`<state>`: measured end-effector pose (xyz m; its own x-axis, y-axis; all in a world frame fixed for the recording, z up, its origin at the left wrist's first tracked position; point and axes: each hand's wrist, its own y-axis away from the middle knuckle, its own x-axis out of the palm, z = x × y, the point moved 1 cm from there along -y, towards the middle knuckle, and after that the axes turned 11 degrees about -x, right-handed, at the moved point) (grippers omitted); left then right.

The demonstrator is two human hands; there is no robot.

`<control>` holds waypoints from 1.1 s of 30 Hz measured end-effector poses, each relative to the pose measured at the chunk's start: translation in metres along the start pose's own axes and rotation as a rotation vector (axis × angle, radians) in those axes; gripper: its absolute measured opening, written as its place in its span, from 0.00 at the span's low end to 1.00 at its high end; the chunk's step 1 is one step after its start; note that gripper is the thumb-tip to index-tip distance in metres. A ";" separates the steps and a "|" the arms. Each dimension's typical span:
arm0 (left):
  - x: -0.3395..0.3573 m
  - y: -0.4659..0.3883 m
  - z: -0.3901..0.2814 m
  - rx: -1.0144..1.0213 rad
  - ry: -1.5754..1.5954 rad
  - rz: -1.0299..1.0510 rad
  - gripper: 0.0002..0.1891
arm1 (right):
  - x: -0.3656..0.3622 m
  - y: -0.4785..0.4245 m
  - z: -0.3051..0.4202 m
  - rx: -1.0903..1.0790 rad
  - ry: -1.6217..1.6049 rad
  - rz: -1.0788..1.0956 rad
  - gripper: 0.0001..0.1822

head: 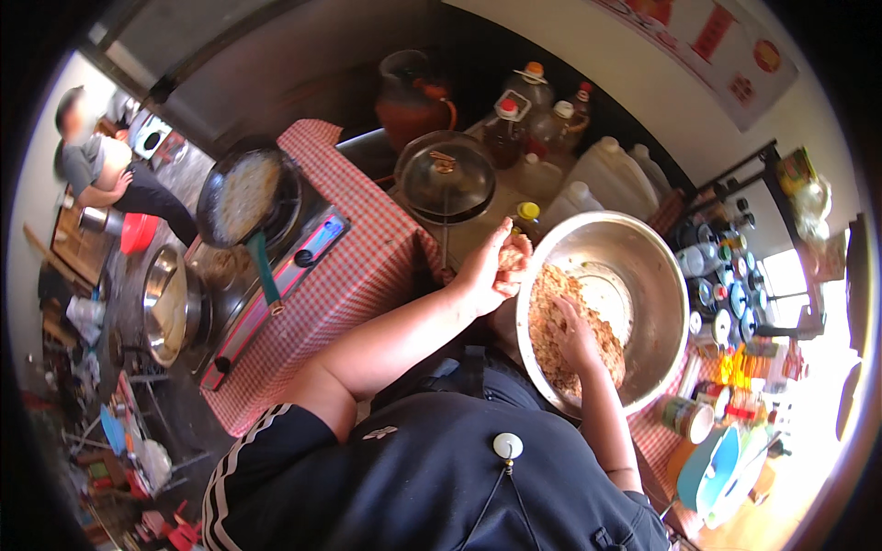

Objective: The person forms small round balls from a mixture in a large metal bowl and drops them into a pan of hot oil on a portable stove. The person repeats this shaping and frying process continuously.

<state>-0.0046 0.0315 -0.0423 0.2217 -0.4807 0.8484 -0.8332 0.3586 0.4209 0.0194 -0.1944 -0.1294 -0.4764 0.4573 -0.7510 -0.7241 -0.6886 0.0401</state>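
Note:
My left hand [488,272] is closed around a lump of pinkish minced mixture [515,256], held just outside the left rim of a large stainless-steel bowl [651,303]. Inside that bowl, crumbly orange-brown minced mixture [551,289] is heaped along the near left side. My right hand [575,337] rests on the heap with fingers apart, their tips against the mixture. Left of me, a frying pan [244,196] with a green handle sits on a gas stove [275,296]; bubbling oil covers its base. A steel pot [169,303] holding a pale content stands on the nearer burner.
A red-checked tablecloth [344,272] lies under the stove. Beyond are a lidded pan [446,175], a dark red jug [413,103] and several plastic bottles [534,131]. Jars [727,296] and a blue basin [710,468] stand at right. A person [103,158] stands far left.

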 end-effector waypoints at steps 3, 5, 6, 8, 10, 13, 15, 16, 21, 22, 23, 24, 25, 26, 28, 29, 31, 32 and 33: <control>0.004 -0.003 0.006 0.028 -0.066 0.014 0.16 | -0.002 0.001 0.002 0.016 -0.005 0.009 0.25; 0.008 -0.006 0.008 0.016 -0.061 -0.043 0.16 | -0.003 0.003 0.003 0.030 -0.005 0.023 0.26; 0.008 -0.003 0.001 -0.017 -0.055 0.178 0.15 | -0.004 0.003 0.005 0.030 -0.012 0.007 0.26; 0.018 -0.007 0.006 0.000 -0.057 -0.030 0.16 | -0.005 0.003 0.007 0.039 -0.007 0.007 0.26; 0.016 -0.010 0.007 0.027 -0.103 -0.028 0.21 | -0.006 0.002 0.008 0.041 0.016 0.005 0.26; 0.018 -0.006 0.004 0.000 -0.272 -0.100 0.21 | -0.004 0.003 0.003 0.043 -0.015 0.005 0.26; 0.009 -0.010 0.006 0.002 -0.249 -0.072 0.21 | 0.001 0.005 -0.005 0.022 0.012 0.001 0.26; 0.008 -0.010 0.007 -0.003 -0.169 -0.031 0.21 | 0.000 0.005 -0.004 0.013 0.016 -0.007 0.26; 0.009 -0.015 0.018 -0.046 -0.072 0.039 0.18 | -0.005 0.002 0.007 0.071 -0.091 0.004 0.25; 0.008 -0.016 0.019 -0.045 -0.062 0.089 0.16 | -0.005 0.002 0.007 0.066 -0.085 0.001 0.25; 0.006 -0.016 0.019 -0.034 -0.075 0.096 0.17 | -0.005 0.002 0.007 0.061 -0.080 -0.001 0.25; 0.004 -0.017 0.019 -0.022 -0.089 0.105 0.17 | -0.004 0.002 0.005 0.046 -0.061 -0.008 0.25; 0.002 -0.018 0.019 -0.011 -0.102 0.113 0.17 | -0.003 0.003 0.001 0.032 -0.041 -0.014 0.25; 0.001 -0.018 0.018 -0.015 -0.093 0.113 0.16 | -0.002 0.003 0.000 0.017 -0.022 -0.021 0.25; 0.007 -0.013 0.014 -0.021 -0.074 0.109 0.15 | -0.003 0.003 0.002 0.011 -0.010 -0.018 0.25; 0.013 -0.013 0.013 -0.011 -0.063 0.001 0.15 | -0.003 0.002 0.003 0.009 -0.004 -0.017 0.25; 0.031 -0.008 0.011 -0.012 -0.092 -0.118 0.17 | -0.002 0.003 0.001 0.005 0.000 -0.020 0.26; 0.030 -0.007 0.010 -0.020 -0.134 -0.130 0.19 | -0.002 0.003 0.001 0.004 0.002 -0.022 0.26; 0.030 -0.005 0.010 -0.026 -0.175 -0.143 0.21 | -0.002 0.003 0.001 0.010 0.002 -0.016 0.26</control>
<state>0.0013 0.0075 -0.0217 0.2434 -0.6586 0.7120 -0.7858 0.2964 0.5428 0.0177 -0.1971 -0.1268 -0.4637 0.4671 -0.7528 -0.7363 -0.6757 0.0343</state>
